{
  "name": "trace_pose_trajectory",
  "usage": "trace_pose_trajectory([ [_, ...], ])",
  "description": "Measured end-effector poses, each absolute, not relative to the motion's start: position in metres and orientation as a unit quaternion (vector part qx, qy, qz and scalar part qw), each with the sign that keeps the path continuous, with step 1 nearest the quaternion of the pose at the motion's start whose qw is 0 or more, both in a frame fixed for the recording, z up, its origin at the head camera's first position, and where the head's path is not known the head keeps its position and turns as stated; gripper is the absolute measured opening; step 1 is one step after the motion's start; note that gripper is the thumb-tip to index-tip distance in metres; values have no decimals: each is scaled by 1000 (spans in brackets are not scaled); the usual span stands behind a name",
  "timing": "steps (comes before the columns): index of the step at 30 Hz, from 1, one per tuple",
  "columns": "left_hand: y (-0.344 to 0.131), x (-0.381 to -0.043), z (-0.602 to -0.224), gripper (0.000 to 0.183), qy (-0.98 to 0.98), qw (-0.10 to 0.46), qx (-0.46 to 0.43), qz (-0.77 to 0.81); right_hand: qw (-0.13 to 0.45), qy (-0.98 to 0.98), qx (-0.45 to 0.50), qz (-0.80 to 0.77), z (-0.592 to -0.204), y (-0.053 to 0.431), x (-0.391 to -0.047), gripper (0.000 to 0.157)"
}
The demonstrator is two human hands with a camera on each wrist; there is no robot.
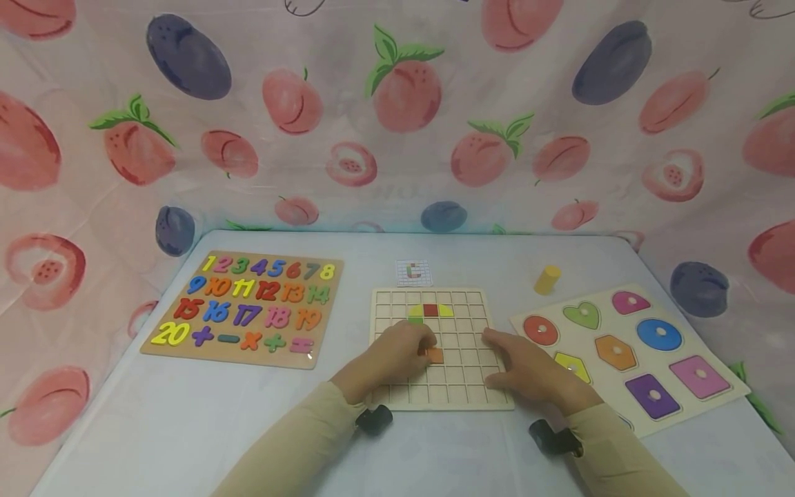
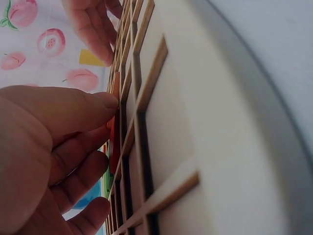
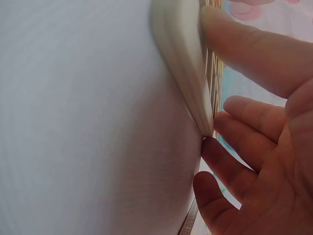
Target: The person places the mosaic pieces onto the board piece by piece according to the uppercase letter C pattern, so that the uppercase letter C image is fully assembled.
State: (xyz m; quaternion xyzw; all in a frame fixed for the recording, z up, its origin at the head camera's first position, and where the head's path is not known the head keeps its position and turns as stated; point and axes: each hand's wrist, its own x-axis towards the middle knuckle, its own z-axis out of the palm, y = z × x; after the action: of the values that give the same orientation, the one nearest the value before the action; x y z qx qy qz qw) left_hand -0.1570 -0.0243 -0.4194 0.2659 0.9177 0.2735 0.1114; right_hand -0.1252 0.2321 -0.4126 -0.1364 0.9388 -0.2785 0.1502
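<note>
A pale wooden grid board point(image 1: 459, 395) lies in front of me. Near its top sit a red square tile point(image 1: 430, 310), yellow rounded tiles point(image 1: 446, 310) on both sides of it, and a green tile point(image 1: 415, 320) partly covered by my left hand point(image 1: 397, 352). That hand pinches an orange square tile point(image 1: 435, 356) low over the grid, thumb against its edge in the left wrist view point(image 2: 116, 88). A red piece point(image 2: 114, 147) shows beside its fingers there. My right hand point(image 1: 528, 364) rests at the board's right edge, fingers spread, thumb touching the rim.
Behind the board lies a small pattern card point(image 1: 413, 273). A number puzzle point(image 1: 323, 310) is on the left, a shape puzzle point(image 1: 646, 310) on the right, partly behind my right hand. A yellow cylinder point(image 1: 548, 279) stands at the back right. A fruit-patterned curtain point(image 1: 397, 186) hangs behind.
</note>
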Motion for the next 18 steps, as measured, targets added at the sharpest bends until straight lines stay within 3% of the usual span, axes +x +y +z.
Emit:
trace_pose_trajectory([
  [18,-46,-155,-405,25,926,124,225,276,149,938,-145,-278,-412,233,-124,76],
])
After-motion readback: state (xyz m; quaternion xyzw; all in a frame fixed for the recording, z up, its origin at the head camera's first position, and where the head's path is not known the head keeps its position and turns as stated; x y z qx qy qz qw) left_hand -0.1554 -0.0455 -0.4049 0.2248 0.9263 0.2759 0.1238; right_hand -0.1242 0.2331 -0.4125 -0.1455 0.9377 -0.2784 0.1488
